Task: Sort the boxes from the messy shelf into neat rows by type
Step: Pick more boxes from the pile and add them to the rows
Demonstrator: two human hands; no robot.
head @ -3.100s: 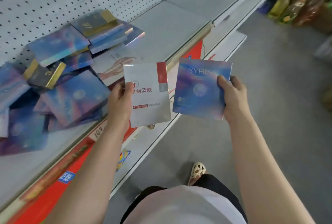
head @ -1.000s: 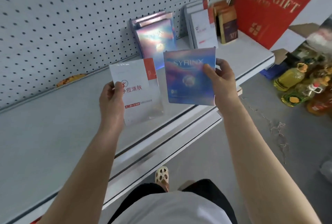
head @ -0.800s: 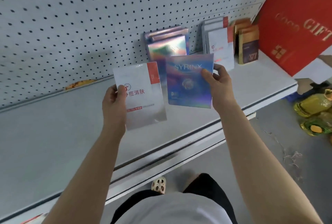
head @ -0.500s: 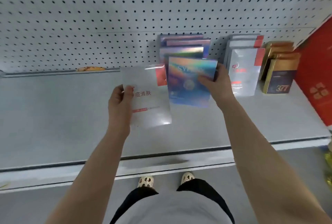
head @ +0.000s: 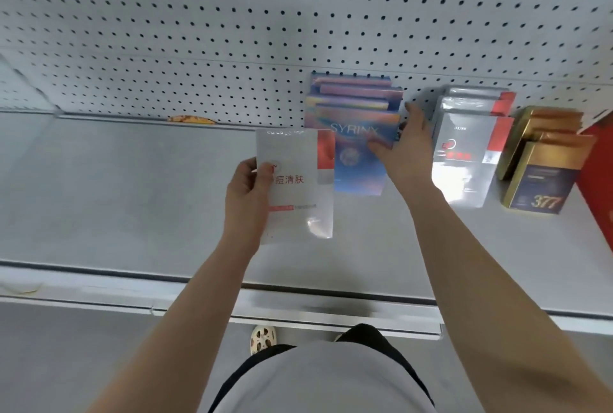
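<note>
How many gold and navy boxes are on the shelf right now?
3 show: the front box, one behind it, and one against the wall. More may be hidden behind.

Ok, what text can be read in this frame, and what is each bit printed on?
"SYRINX": blue box at the right hand.
"痘清肤": white box in the left hand; its first character is hidden by the thumb, and the red strip below is too small to read.
"377": front gold box.
Front grey box: red print too blurred to read.
</note>
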